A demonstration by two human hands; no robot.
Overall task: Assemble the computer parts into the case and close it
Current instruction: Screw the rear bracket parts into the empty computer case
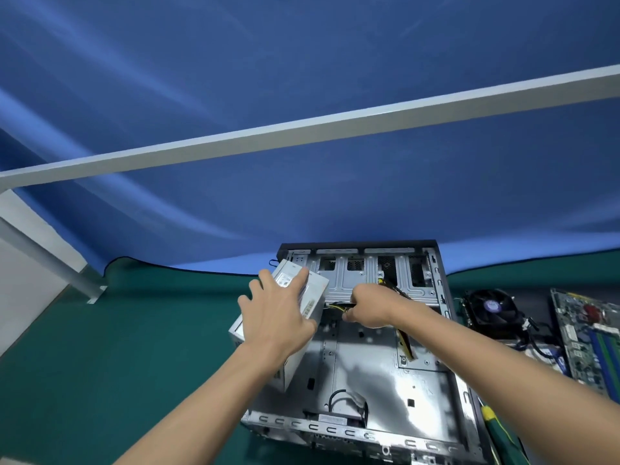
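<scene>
An open metal computer case point(365, 380) lies flat on the green mat. A grey power supply point(313, 293) sits tilted over the case's left wall. My left hand point(278, 307) lies on top of it with fingers spread and straight. My right hand point(369, 308) reaches into the case beside the power supply and grips a bundle of yellow and black cables point(335, 307). More of that cable bundle point(404, 344) trails under my right forearm. The case's floor is bare metal.
A black cooling fan point(491, 310) and a motherboard point(587, 333) lie on the mat right of the case. A green and yellow screwdriver point(493, 421) lies by the case's right wall. A blue backdrop and a grey bar stand behind.
</scene>
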